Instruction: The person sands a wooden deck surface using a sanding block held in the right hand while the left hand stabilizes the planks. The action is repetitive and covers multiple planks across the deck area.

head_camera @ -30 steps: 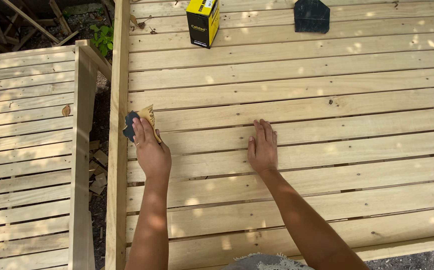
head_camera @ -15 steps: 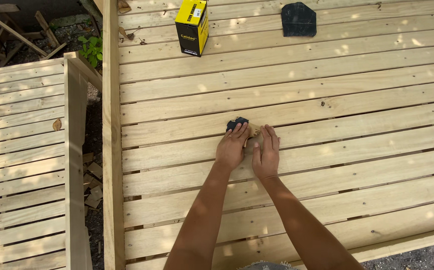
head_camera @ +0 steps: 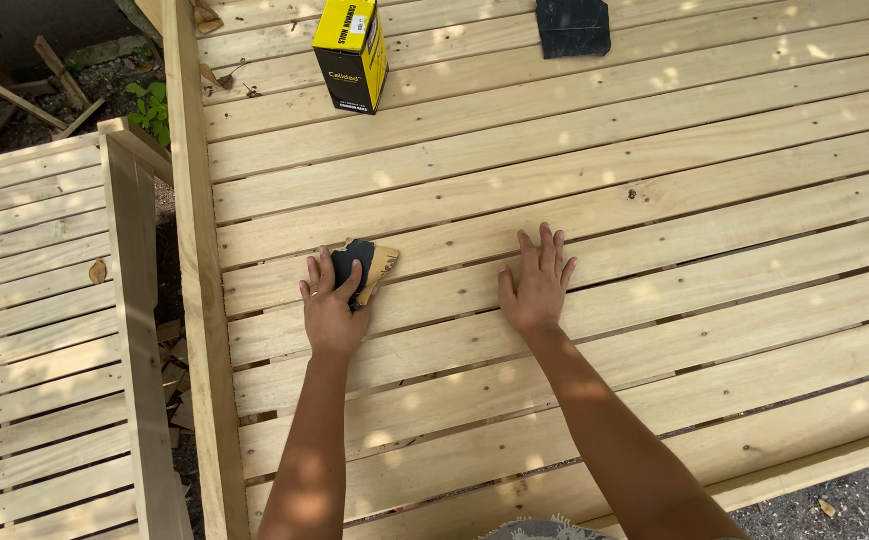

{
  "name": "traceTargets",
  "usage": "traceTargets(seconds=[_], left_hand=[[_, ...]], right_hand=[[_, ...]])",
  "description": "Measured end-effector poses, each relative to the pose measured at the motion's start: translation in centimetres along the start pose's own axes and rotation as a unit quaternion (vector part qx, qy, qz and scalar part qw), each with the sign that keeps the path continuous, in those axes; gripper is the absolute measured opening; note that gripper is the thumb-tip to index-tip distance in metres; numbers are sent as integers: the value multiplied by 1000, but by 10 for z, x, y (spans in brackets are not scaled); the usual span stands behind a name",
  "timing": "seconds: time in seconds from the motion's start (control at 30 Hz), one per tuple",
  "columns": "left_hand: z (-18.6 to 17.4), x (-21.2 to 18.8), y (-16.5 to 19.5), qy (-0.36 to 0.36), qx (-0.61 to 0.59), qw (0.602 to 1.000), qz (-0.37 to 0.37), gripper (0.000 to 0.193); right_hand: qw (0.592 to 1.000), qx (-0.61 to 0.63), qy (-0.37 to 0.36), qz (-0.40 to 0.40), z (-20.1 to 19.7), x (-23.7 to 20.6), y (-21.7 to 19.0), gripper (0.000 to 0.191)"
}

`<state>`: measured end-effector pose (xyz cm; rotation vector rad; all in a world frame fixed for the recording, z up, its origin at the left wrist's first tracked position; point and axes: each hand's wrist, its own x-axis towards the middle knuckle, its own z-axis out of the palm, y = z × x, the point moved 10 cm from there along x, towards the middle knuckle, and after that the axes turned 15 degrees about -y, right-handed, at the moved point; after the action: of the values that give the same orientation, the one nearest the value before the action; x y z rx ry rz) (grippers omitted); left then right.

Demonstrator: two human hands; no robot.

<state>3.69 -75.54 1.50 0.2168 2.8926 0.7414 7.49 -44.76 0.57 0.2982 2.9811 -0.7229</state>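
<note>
My left hand presses a folded piece of sandpaper, dark on one side and tan on the other, flat against a board of the slatted wooden panel. The fingers lie over the sandpaper's near part. My right hand rests palm down on the same panel, a short way to the right, fingers spread and holding nothing.
A yellow and black box stands at the panel's far edge. A dark sheet of sandpaper lies to its right. A second slatted wooden panel sits to the left across a gap with wood scraps and green leaves.
My left hand slid the sandpaper right along the board until it met my right hand, then back left. My right hand stayed planted.
</note>
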Motion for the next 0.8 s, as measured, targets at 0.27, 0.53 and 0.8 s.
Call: traceTargets(seconds=[0.27, 0.53, 0.8], left_hand=[[68, 9, 69, -44, 207, 975, 66, 59], [116, 22, 152, -143, 110, 968, 175, 71], [101, 8, 142, -93, 115, 975, 166, 46]], right_hand=[[996, -73, -46, -24, 14, 10, -8, 66], [996, 5, 49, -79, -4, -3, -4, 54], [991, 56, 61, -103, -7, -8, -4, 51]])
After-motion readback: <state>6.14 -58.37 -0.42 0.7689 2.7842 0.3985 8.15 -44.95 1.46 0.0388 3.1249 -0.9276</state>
